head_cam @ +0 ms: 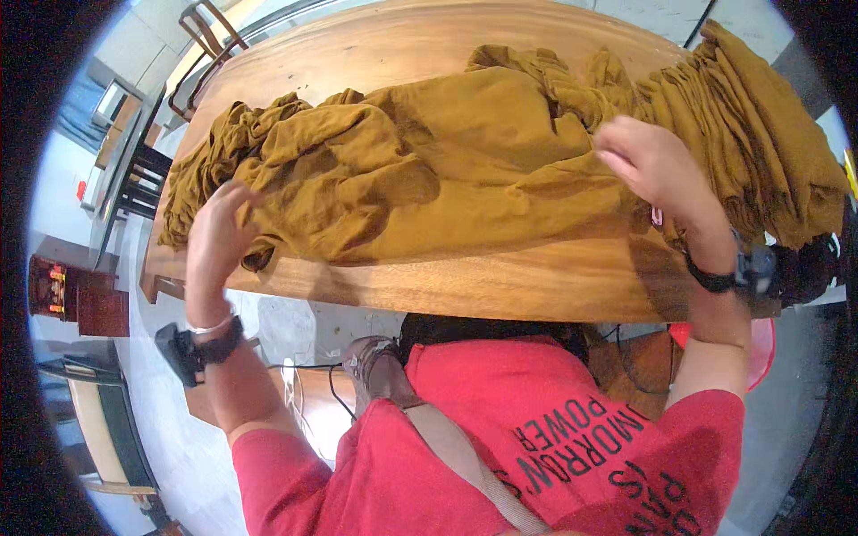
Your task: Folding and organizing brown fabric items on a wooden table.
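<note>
Across the wooden table [436,288] lies a large mustard-brown cloth [482,127], possibly a garment. Its left end is crumpled into loose folds, and its middle lies flatter. My left hand [220,231] is over the crumpled end, blurred, fingers apart with nothing visible between them. Toward the right, my right hand [647,161] is at the cloth with curled fingers. Its fingertips are partly hidden, so a grip on the cloth cannot be made out. Beside that hand is a stack of brown folded cloth [744,134], draped toward the table's right end.
A small pink object [657,216] shows just below my right wrist. Black items [808,268] lie at the table's right edge. A wooden chair [204,50] stands beyond the far left corner. Cables [298,395] run below the table's near edge.
</note>
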